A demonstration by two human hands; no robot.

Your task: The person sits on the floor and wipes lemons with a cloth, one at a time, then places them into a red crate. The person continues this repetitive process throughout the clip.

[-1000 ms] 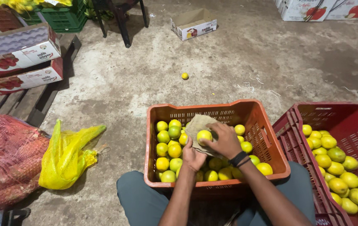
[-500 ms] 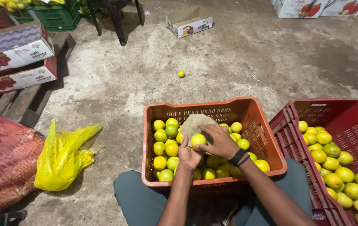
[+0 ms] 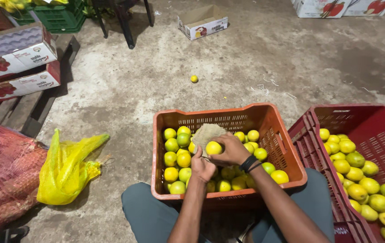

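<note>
The right hand (image 3: 233, 150) had its grip closed on one yellow fruit (image 3: 213, 147) against the brown cloth (image 3: 205, 133) that the left hand (image 3: 202, 167) clutched, above the orange crate (image 3: 228, 194). Judging by that crate's full pile, most fruit remained unwiped; the red crate (image 3: 365, 118) right was partly filled. Red-and-white cartons (image 3: 17, 67) were stacked far left.
</note>
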